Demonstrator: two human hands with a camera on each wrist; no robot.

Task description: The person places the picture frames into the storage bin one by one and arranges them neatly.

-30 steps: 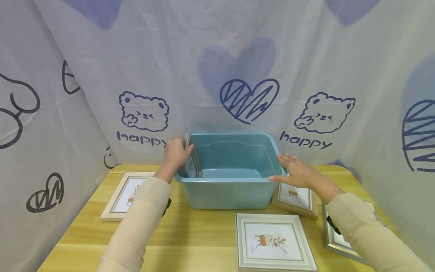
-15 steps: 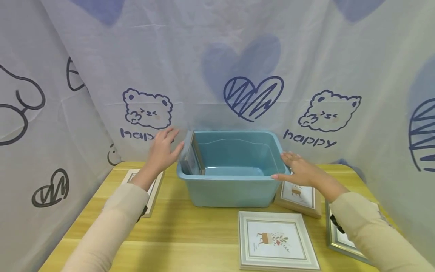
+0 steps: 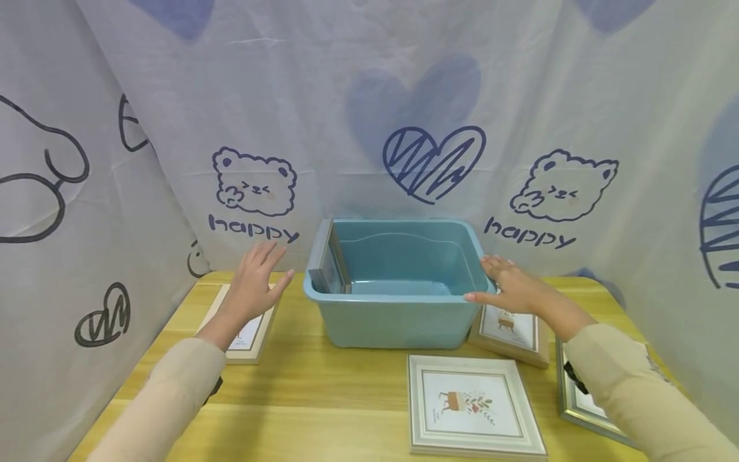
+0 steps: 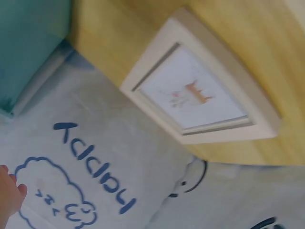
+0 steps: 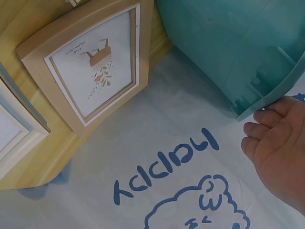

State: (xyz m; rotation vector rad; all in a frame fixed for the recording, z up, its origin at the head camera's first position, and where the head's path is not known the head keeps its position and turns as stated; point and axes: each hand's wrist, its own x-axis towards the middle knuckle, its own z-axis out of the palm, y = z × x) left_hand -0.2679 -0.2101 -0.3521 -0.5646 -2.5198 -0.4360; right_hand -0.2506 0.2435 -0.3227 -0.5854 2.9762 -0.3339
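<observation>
My left hand point(image 3: 248, 285), fingers spread and holding nothing, hovers left of a blue plastic tub point(image 3: 398, 324). Under it lies a pale cream picture frame point(image 3: 261, 337), partly covered by the hand and forearm in the head view; its whole face point(image 4: 188, 90) shows in the left wrist view. My right hand point(image 3: 516, 292) rests at the tub's right rim, thumb along the front corner and fingers loosely extended against the side. Inside the tub, a grey picture frame point(image 3: 327, 266) stands on edge against the left wall, its top above the rim.
A tan picture frame point(image 3: 510, 337) lies beside the tub's right end. Nearer the front are a white picture frame point(image 3: 473, 407) and a silver-gold one point(image 3: 594, 420), partly under the right sleeve. A printed cloth point(image 3: 346, 128) hangs behind the wooden table point(image 3: 323, 404).
My left hand has let go of the grey picture frame in the tub and moved left and toward me, over the cream frame. My right hand has stayed at the tub's rim.
</observation>
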